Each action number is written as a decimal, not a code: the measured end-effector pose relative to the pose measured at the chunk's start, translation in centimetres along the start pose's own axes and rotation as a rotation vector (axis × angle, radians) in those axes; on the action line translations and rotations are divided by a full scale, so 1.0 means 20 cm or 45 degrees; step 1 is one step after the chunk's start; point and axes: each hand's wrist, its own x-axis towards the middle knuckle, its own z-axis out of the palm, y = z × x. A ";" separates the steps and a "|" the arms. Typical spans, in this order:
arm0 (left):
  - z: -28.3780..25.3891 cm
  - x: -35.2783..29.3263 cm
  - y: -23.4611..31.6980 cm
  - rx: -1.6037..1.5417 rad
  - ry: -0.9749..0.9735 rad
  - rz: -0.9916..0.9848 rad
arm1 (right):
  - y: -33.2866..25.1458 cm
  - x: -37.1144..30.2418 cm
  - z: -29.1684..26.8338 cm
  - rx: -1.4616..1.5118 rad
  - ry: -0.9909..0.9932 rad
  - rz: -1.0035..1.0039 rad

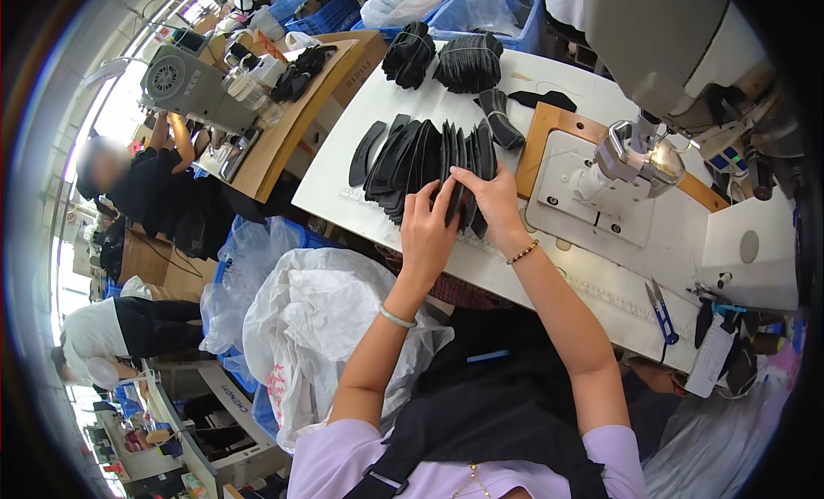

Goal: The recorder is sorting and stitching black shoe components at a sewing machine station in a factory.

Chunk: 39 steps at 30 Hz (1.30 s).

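A row of thin black curved pieces (422, 156) stands on edge, leaning together, on the white sewing table (330, 177). My left hand (428, 223) is closed on the near ends of the pieces, its fingers pressed among them. My right hand (496, 205) grips the right end of the row, with the thumb across the top edges and the other fingers mostly hidden behind the pieces. The two hands nearly touch. One loose curved piece (366, 154) lies flat at the left end of the row. Just beyond my right hand is a small tied bundle (499, 120) of black pieces.
To the right stands a sewing machine (631, 156) with a wooden-edged plate. Blue-handled scissors (662, 314) lie near the table's right front edge. Tied black bundles (468, 63) sit at the back. A white plastic bag (309, 327) fills the space left of my lap. Two people work farther left.
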 end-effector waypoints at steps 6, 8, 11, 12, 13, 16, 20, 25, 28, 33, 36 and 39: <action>-0.07 0.01 0.04 -0.187 -0.043 -0.069 | 0.01 -0.02 -0.01 0.066 0.154 -0.031; -0.05 0.00 0.01 -0.249 0.020 -0.122 | 0.00 -0.04 -0.01 0.148 0.141 -0.027; -0.01 0.00 -0.03 -0.203 0.056 -0.134 | -0.03 -0.06 -0.06 0.369 0.066 0.057; -0.01 0.00 -0.02 -0.205 0.057 -0.136 | -0.05 -0.07 -0.08 0.507 0.006 0.137; 0.00 -0.01 -0.02 -0.218 0.096 -0.161 | -0.07 -0.07 -0.10 0.524 -0.004 0.142; -0.01 -0.02 0.03 -0.260 0.169 -0.197 | -0.12 -0.10 -0.17 0.590 0.027 0.155; -0.08 -0.04 0.17 -0.474 0.178 -0.242 | -0.13 -0.18 -0.20 0.393 -0.035 0.059; -0.05 -0.16 0.37 -0.632 0.068 -0.092 | -0.17 -0.35 -0.23 0.068 0.019 -0.075; -0.06 -0.18 0.41 -0.856 -0.140 -0.199 | -0.23 -0.44 -0.38 -0.026 0.034 -0.086; -0.15 -0.06 0.14 -0.429 0.160 -0.131 | -0.44 -0.77 -0.58 -0.803 0.300 -0.316; -0.13 0.04 0.01 0.020 0.179 -0.290 | -0.45 -0.75 -0.86 -0.456 0.881 -0.486; -0.07 0.06 0.00 0.095 0.056 -0.381 | -0.52 -0.65 -1.13 -0.763 0.923 -0.276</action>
